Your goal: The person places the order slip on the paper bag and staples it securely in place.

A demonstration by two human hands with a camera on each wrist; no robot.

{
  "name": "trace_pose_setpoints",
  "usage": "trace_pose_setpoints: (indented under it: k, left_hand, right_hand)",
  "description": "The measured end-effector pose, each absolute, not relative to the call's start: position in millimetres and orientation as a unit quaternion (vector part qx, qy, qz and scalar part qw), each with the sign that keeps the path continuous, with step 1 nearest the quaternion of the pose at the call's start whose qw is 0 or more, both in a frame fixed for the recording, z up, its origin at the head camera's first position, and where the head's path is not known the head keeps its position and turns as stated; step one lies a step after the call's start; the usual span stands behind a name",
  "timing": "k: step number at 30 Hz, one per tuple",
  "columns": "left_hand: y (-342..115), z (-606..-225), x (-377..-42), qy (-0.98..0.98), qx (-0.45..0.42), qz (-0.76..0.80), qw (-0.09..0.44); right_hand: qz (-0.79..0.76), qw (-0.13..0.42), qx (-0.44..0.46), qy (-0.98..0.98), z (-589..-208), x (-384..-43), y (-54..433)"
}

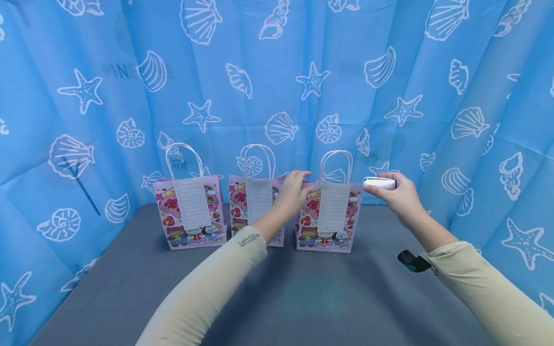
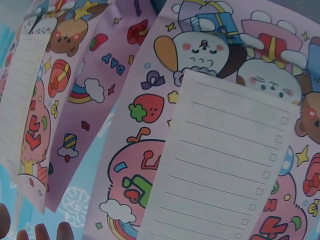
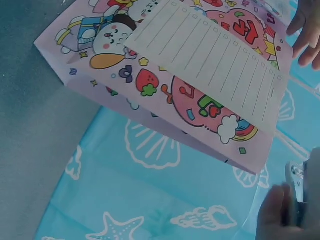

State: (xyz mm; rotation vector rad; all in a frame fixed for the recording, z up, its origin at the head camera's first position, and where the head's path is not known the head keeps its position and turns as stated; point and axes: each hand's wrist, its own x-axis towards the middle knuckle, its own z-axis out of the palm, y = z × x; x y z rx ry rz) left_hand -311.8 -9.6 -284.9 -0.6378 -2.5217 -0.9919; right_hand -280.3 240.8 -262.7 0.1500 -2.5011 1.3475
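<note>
Three pink paper gift bags with cartoon animals stand in a row, each with a lined white paper sheet at its front. My left hand (image 1: 291, 193) is between the middle bag (image 1: 237, 194) and the right bag (image 1: 306, 236), fingers loosely extended by the right bag's top left corner. In my right hand (image 1: 404, 199) a small white stapler (image 1: 380, 183) is gripped, at the right bag's top right corner. The stapler's metal end (image 3: 296, 175) shows in the right wrist view. The lined sheet (image 1: 332, 207) hangs from the right bag's top edge, below its white handle (image 1: 336, 153).
The left bag (image 1: 168, 230) stands apart at the left, its sheet (image 1: 192, 204) tilted slightly. All bags are on a dark grey table (image 1: 277, 307). A blue curtain (image 1: 277, 57) with white seashells and starfish hangs close behind them.
</note>
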Motion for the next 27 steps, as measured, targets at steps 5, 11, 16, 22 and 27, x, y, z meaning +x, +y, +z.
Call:
trace_pose_setpoints:
  k: [5,11,16,22,27]
  left_hand:
    - [-18.4,-290.3,-302.5,-0.884,-0.247,-0.348,0.191]
    - [-34.1,-297.7,-291.9,-0.878,-0.246,-0.357,0.202]
    - [-52.4,-303.9,-285.7,-0.873,-0.236,-0.374,0.206]
    - [-72.4,-308.7,-279.2,-0.861,-0.207,-0.421,0.195]
    - [-86.7,-314.0,-273.0,-0.862,-0.183,-0.432,0.193]
  right_hand:
    - [0.467,0.123,0.03,-0.875,-266.1,-278.4,247.2]
    - [0.456,0.107,0.039,-0.883,-272.2,-277.7,256.8]
    - [0.453,0.08,0.051,-0.886,-276.8,-276.9,261.0]
    - [0.456,0.06,0.029,-0.887,-284.4,-275.0,264.0]
    - [0.471,0.03,0.002,-0.882,-291.4,-271.9,264.8]
